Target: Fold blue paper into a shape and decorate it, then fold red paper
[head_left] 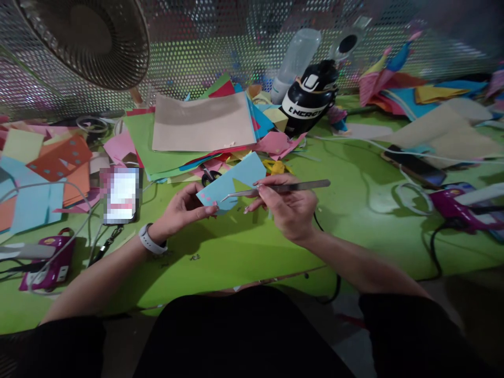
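"Starting with the blue card (252,167), where is it held?"

"It is held up over the green table (236,265), in front of the paper stack (202,123), with the scissors (205,179) partly seen beyond its edge. Its lower left end is pinched by the left hand (187,207): the thumb is laid across the front, and the fingers are mostly hidden behind."

"How is its long side turned?"

"It is slanted, from the left hand upward and away to the right. A yellow-green triangle (239,185) is seen near its lower edge, and some pink dots (203,196) are seen at the pinched end."

"Which hand is nearer to those dots?"

"The left, since its thumb is set just beside them. The right hand (289,210) is kept off to the card's right, with the tweezers (303,185) pressed between thumb and forefinger. They are held nearly level, the blunt end to the right, and the bent tip is pointed left over the card, near the left thumb."

"Is anything gripped by the tip?"

"That cannot be told, nor whether the card is touched by it."
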Motion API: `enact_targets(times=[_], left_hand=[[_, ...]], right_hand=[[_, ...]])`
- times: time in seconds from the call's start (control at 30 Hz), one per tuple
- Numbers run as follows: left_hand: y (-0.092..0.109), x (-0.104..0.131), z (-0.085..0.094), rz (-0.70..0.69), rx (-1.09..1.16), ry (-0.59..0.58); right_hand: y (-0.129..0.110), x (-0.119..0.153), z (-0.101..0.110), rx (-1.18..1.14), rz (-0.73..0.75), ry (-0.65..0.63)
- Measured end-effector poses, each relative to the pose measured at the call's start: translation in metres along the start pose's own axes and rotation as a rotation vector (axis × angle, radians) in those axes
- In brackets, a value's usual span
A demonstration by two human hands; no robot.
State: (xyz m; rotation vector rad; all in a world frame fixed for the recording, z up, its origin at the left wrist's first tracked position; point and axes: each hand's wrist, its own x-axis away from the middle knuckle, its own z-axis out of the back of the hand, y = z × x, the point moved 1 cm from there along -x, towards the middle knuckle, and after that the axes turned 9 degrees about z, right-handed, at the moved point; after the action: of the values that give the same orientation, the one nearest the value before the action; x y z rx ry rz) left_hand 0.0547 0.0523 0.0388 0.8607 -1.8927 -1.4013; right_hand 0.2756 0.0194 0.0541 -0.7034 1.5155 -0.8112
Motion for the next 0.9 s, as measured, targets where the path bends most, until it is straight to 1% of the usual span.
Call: enact_targets(times=[0.17, 0.23, 0.3, 0.4, 0.53, 0.6, 0.63, 0.73, 0.77, 0.83, 0.9], left_hand=[[-0.002, -0.002, 0.006, -0.018, -0.008, 0.112], [-0.004, -0.002, 0.009, 0.002, -0.032, 0.127], [-0.005, -0.002, 0.012, 0.016, -0.043, 0.109], [-0.005, -0.002, 0.015, 0.032, -0.043, 0.049], [-0.001, 0.000, 0.017, 0.060, -0.050, -0.026], [0.002, 0.001, 0.017, 0.070, -0.050, -0.042], [0.003, 0.001, 0.017, 0.075, -0.051, -0.048], [0.007, 0.001, 0.015, 0.081, -0.072, -0.065], [0.008, 0.001, 0.015, 0.081, -0.085, -0.073], [0.008, 0.001, 0.016, 0.081, -0.108, -0.090], [0.008, 0.001, 0.019, 0.087, -0.119, -0.108]], right_hand=[[0.005, 0.000, 0.005, -0.046, 0.023, 0.022], [0.006, -0.001, 0.007, -0.036, 0.027, 0.030], [0.006, -0.003, 0.009, -0.034, 0.028, 0.046], [0.006, -0.009, 0.013, -0.041, 0.039, 0.080], [0.006, -0.021, 0.020, -0.023, 0.101, 0.108], [0.008, -0.027, 0.024, 0.041, 0.127, 0.041], [0.009, -0.030, 0.025, 0.094, 0.136, -0.031], [0.016, -0.034, 0.025, 0.265, 0.183, -0.331], [0.019, -0.034, 0.025, 0.311, 0.208, -0.412], [0.025, -0.034, 0.025, 0.368, 0.256, -0.498], [0.029, -0.033, 0.026, 0.384, 0.273, -0.510]])
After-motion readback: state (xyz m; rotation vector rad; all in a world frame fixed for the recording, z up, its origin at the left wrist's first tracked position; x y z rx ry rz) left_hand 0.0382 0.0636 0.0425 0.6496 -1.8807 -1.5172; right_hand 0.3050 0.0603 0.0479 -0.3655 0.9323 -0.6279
